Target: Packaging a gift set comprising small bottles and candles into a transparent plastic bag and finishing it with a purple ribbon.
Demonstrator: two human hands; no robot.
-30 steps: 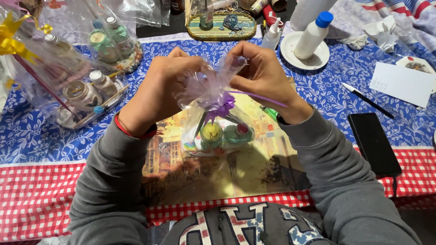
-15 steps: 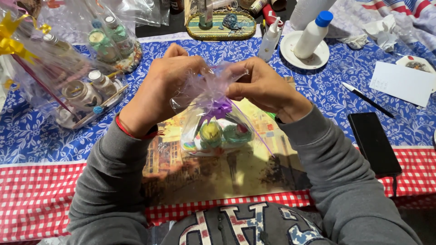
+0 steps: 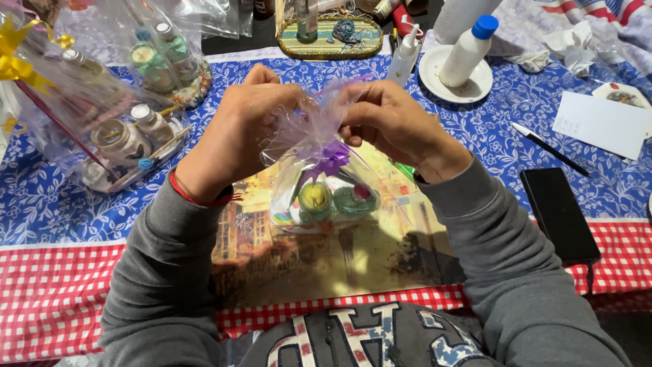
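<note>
Both hands, left hand point(image 3: 234, 139) and right hand point(image 3: 394, 122), are pinching fingers together on the gathered neck of a clear gift bag point(image 3: 319, 183) above the surface point(image 3: 475, 143).

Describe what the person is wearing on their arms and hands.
Both arms are in grey long sleeves, loose and creased, ending at the wrists. The left hand is bare, with a thin red cord bracelet around its wrist. The right hand is bare too, no rings or watch visible.

clear bag point(image 3: 319, 183) | stood in middle of frame | top bunched, purple ribbon point(image 3: 331, 162) | little jars point(image 3: 334, 200) inside
</note>
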